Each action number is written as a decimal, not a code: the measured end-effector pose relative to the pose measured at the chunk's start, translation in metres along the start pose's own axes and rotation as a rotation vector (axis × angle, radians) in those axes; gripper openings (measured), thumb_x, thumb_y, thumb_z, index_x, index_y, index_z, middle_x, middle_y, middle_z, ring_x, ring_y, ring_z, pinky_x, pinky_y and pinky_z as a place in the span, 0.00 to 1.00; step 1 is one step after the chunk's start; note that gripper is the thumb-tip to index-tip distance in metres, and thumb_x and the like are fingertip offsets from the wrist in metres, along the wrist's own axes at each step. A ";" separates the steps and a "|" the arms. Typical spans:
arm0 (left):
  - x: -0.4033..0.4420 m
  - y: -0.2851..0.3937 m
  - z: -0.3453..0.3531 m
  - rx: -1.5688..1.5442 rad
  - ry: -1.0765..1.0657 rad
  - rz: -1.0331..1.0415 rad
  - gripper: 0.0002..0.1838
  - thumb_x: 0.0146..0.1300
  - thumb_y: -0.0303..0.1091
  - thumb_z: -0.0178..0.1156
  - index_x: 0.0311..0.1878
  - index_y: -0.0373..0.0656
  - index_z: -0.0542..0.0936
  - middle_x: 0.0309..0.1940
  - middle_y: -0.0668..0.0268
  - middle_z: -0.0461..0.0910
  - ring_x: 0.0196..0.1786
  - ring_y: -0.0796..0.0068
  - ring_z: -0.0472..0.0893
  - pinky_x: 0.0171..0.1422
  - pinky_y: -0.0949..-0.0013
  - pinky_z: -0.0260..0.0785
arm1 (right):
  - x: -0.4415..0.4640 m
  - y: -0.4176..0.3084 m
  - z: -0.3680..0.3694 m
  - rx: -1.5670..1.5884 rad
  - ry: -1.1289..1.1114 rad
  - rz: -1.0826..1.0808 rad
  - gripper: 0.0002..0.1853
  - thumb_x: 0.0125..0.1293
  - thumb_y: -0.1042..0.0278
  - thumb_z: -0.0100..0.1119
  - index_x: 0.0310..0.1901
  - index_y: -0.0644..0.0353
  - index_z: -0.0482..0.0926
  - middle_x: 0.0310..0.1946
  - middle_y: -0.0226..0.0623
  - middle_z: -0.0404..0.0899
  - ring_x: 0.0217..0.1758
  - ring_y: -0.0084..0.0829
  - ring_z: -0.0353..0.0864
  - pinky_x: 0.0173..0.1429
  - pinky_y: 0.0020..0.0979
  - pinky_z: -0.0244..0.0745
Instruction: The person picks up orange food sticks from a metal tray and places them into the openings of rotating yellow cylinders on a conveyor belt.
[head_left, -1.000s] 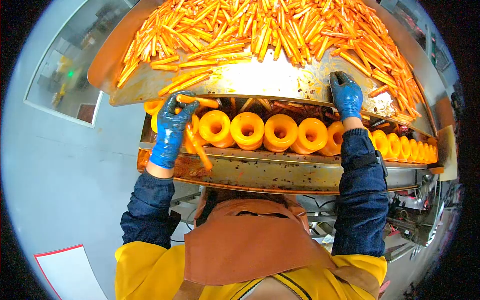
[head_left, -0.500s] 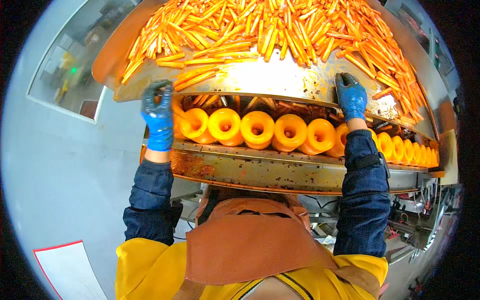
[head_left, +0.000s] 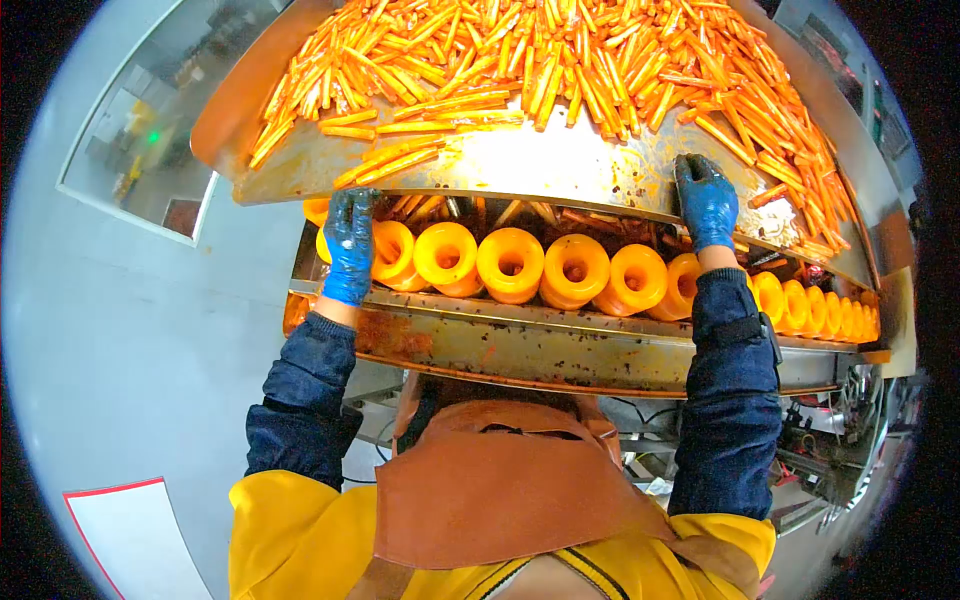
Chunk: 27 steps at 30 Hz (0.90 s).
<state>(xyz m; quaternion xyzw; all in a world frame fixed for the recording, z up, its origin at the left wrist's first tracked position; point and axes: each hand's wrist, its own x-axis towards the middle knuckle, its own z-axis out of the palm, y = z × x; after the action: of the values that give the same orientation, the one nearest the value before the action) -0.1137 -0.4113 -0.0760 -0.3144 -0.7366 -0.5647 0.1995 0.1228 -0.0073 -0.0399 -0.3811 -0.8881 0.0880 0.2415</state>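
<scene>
My left hand (head_left: 350,245), in a blue glove with dark, wet fingertips, is over the left end of a row of orange funnel-like cups (head_left: 447,258). Its fingers are close together by the front edge of a metal tray (head_left: 620,190); whatever they hold is hidden. On the right, my right hand (head_left: 707,203), gloved the same way, has its fingers bent at the tray's front edge, and I cannot see anything in them. Glossy orange sticks (head_left: 560,70) lie heaped across the tray. More sticks show in the dark gap behind the cups.
A stained metal ledge (head_left: 540,345) runs in front of the cups. Pale scraps (head_left: 772,222) lie near the tray's right end. A grey wall with a window (head_left: 140,120) stands at left. Cables and machine parts (head_left: 830,440) are at lower right.
My left hand has moved right and slightly down, from beside the row to over its leftmost cups, and its fingers have drawn together. My right hand has barely moved.
</scene>
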 end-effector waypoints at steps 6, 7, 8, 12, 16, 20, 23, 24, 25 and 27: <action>0.084 0.019 0.017 0.691 -0.402 0.355 0.20 0.57 0.41 0.62 0.49 0.39 0.77 0.46 0.51 0.77 0.47 0.53 0.78 0.54 0.60 0.71 | 0.003 0.005 0.004 -0.010 -0.018 -0.010 0.21 0.64 0.47 0.47 0.45 0.54 0.80 0.46 0.45 0.79 0.49 0.46 0.78 0.54 0.42 0.71; 0.098 0.019 0.021 0.743 -0.673 0.205 0.23 0.54 0.43 0.63 0.50 0.40 0.76 0.47 0.49 0.77 0.47 0.50 0.78 0.54 0.57 0.70 | 0.004 0.006 0.005 -0.010 -0.011 0.002 0.21 0.64 0.47 0.47 0.45 0.54 0.80 0.46 0.45 0.79 0.49 0.46 0.78 0.54 0.42 0.72; 0.108 0.016 0.025 0.785 -0.943 0.048 0.26 0.51 0.44 0.64 0.52 0.40 0.75 0.47 0.47 0.77 0.47 0.47 0.78 0.55 0.53 0.70 | 0.003 0.005 0.004 -0.011 -0.009 0.003 0.21 0.64 0.47 0.47 0.45 0.54 0.80 0.46 0.45 0.79 0.49 0.46 0.78 0.54 0.42 0.72; 0.114 0.009 0.057 0.969 -1.074 0.112 0.25 0.56 0.40 0.56 0.57 0.42 0.70 0.49 0.44 0.76 0.50 0.48 0.77 0.53 0.51 0.69 | 0.002 0.005 0.005 0.017 0.006 0.027 0.21 0.64 0.46 0.48 0.45 0.53 0.81 0.46 0.44 0.79 0.48 0.46 0.78 0.54 0.41 0.72; 0.113 -0.016 0.039 0.350 -0.741 -0.108 0.19 0.61 0.43 0.55 0.50 0.39 0.74 0.36 0.52 0.81 0.36 0.57 0.82 0.41 0.56 0.74 | 0.000 -0.001 -0.001 0.045 -0.006 0.043 0.19 0.63 0.48 0.50 0.44 0.54 0.81 0.44 0.43 0.80 0.48 0.46 0.78 0.53 0.39 0.71; 0.103 0.026 -0.006 -0.520 -0.283 -0.552 0.18 0.60 0.42 0.59 0.48 0.42 0.75 0.29 0.66 0.77 0.33 0.69 0.79 0.40 0.68 0.74 | 0.000 0.001 0.000 0.009 -0.012 0.020 0.21 0.64 0.47 0.48 0.45 0.54 0.81 0.46 0.44 0.79 0.47 0.47 0.79 0.53 0.41 0.72; 0.069 0.044 -0.030 -0.621 -0.088 -0.510 0.19 0.59 0.39 0.59 0.51 0.39 0.73 0.34 0.64 0.77 0.40 0.69 0.78 0.47 0.67 0.72 | 0.002 0.003 0.003 0.001 -0.006 -0.003 0.21 0.64 0.47 0.47 0.45 0.54 0.81 0.45 0.44 0.79 0.47 0.47 0.78 0.53 0.41 0.72; 0.058 0.048 -0.038 -0.692 -0.079 -0.543 0.21 0.59 0.38 0.58 0.53 0.38 0.72 0.39 0.63 0.77 0.44 0.69 0.77 0.51 0.67 0.71 | 0.002 0.003 0.002 -0.002 -0.001 -0.014 0.21 0.64 0.48 0.48 0.45 0.54 0.81 0.45 0.44 0.80 0.48 0.46 0.78 0.53 0.41 0.72; 0.044 0.023 -0.048 -0.676 -0.065 -0.614 0.22 0.59 0.37 0.57 0.55 0.38 0.71 0.44 0.61 0.76 0.47 0.68 0.76 0.54 0.65 0.70 | 0.001 0.001 0.001 0.000 -0.002 -0.015 0.21 0.64 0.48 0.48 0.45 0.54 0.81 0.45 0.44 0.80 0.48 0.46 0.78 0.53 0.41 0.72; 0.018 0.033 -0.045 -0.770 -0.157 -0.713 0.23 0.58 0.34 0.57 0.57 0.37 0.70 0.49 0.60 0.75 0.50 0.67 0.76 0.57 0.66 0.68 | 0.000 -0.004 -0.004 -0.004 -0.033 0.029 0.21 0.64 0.48 0.48 0.44 0.54 0.81 0.45 0.44 0.80 0.48 0.46 0.78 0.53 0.41 0.72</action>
<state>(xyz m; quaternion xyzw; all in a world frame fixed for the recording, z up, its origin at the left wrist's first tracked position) -0.1071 -0.4447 -0.0283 -0.1360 -0.5499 -0.8018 -0.1904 0.1220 -0.0105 -0.0350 -0.3931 -0.8864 0.0962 0.2246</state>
